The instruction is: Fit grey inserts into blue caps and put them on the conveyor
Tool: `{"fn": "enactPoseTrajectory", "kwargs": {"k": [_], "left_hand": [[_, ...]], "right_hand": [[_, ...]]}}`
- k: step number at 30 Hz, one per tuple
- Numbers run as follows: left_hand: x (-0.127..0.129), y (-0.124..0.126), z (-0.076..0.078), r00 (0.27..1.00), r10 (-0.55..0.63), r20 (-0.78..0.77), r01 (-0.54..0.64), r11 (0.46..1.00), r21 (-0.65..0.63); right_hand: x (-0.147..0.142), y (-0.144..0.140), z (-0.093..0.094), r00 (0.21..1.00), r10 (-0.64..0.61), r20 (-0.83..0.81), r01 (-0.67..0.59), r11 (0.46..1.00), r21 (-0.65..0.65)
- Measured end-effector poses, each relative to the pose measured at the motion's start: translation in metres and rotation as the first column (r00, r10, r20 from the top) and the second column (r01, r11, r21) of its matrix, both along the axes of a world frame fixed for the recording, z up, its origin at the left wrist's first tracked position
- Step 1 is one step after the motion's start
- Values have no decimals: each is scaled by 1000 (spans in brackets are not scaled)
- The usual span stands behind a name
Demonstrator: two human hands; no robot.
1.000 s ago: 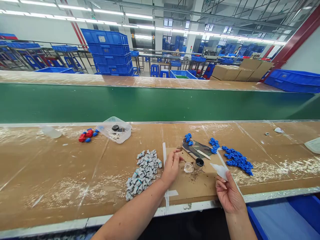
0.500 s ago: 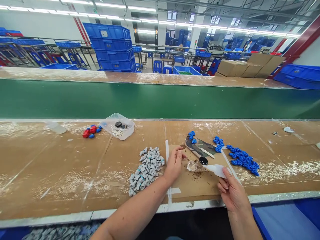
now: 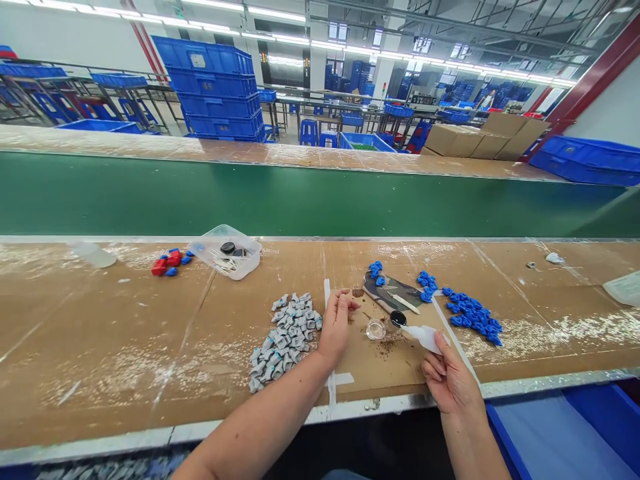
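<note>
My right hand (image 3: 450, 380) holds a small white squeeze bottle (image 3: 425, 337), its nozzle pointing left at a small black-capped pot (image 3: 398, 320). Beside that pot stands a small clear round dish (image 3: 375, 329). My left hand (image 3: 336, 324) hovers just left of the dish, fingertips pinched together; whether it holds a small part I cannot tell. A heap of several grey plastic parts (image 3: 287, 337) lies to the left of my left hand. Several blue parts (image 3: 473, 316) are scattered to the right, and a camouflage-patterned piece (image 3: 393, 293) lies behind the dish.
A clear plastic tub (image 3: 227, 252) with small items and red and blue parts (image 3: 169, 261) sit at the back left. A green conveyor belt (image 3: 300, 200) runs behind the cardboard-covered bench (image 3: 125, 333). Blue crates (image 3: 217, 93) and cardboard boxes (image 3: 480, 141) stand beyond.
My right hand turned the white bottle so its nozzle points left and brought it to the black-capped pot. My left hand stayed by the dish.
</note>
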State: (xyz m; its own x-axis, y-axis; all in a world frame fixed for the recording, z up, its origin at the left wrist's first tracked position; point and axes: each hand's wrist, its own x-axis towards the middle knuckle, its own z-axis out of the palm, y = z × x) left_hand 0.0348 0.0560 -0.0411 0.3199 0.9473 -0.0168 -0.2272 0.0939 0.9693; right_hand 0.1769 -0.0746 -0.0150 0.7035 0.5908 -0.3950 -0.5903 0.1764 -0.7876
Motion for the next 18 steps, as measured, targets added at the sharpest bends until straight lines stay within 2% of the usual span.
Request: {"fn": "enactPoseTrajectory", "kwargs": {"k": [4, 7, 10, 14, 18], "left_hand": [[0, 1, -1, 988, 118, 98, -118, 993, -3], [-1, 1, 0, 988, 120, 99, -122, 992, 11], [-1, 0, 1, 992, 108, 66, -108, 994, -5], [-1, 1, 2, 994, 104, 43, -103, 994, -23], [-1, 1, 1, 995, 95, 38, -94, 995, -23]], "right_hand": [[1, 1, 7, 990, 20, 138, -12, 998, -58], [1, 4, 10, 967, -5, 254, 27, 996, -81], [-1, 8, 12, 924, 24, 382, 20, 994, -112], [-2, 12, 12, 812, 99, 576, 4, 985, -174], [-3, 12, 12, 637, 230, 736, 36, 945, -326]]}}
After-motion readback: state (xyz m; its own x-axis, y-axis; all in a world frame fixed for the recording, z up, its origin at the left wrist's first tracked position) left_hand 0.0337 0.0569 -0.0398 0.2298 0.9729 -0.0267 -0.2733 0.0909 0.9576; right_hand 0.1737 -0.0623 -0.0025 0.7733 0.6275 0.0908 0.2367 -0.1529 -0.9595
